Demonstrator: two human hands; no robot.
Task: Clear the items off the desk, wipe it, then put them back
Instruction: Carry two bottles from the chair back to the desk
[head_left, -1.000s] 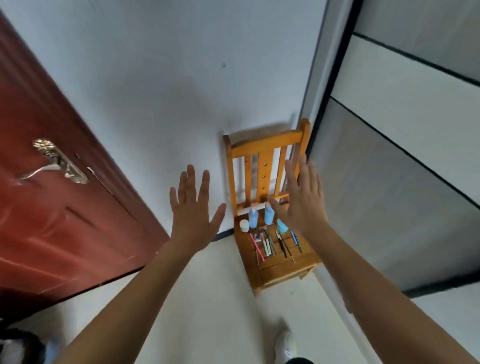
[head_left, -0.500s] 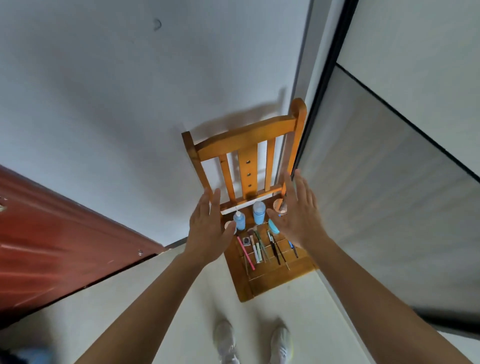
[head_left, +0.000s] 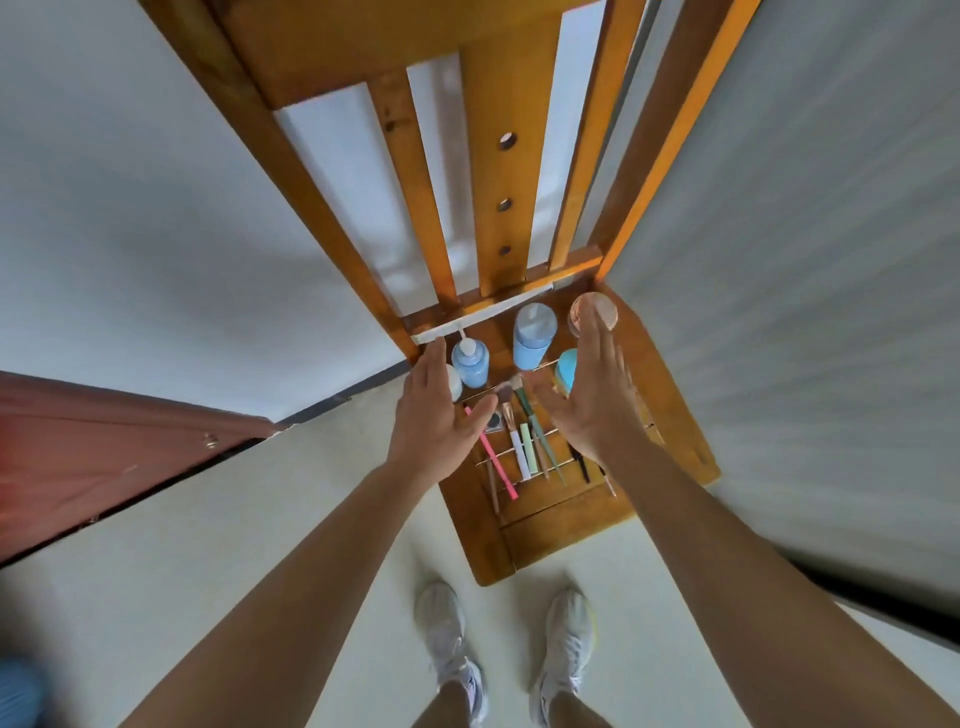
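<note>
Now that I have stepped in and lowered both arms, my left hand (head_left: 436, 421) and right hand (head_left: 592, 400) hover open and empty over the wooden chair (head_left: 670, 405), whose bottles (head_left: 532, 338) and brushes (head_left: 524, 441) still await clearing.

White wall (head_left: 156, 218), pale floor (head_left: 218, 561)

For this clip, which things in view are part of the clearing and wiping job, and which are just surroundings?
Part of the job:
- chair seat
- pump bottle
- capped blue bottle
- clear jar
- brushes
- pink pencil
- left hand, open
- right hand, open

Just surroundings:
- red door
- wall
- shoes
</note>
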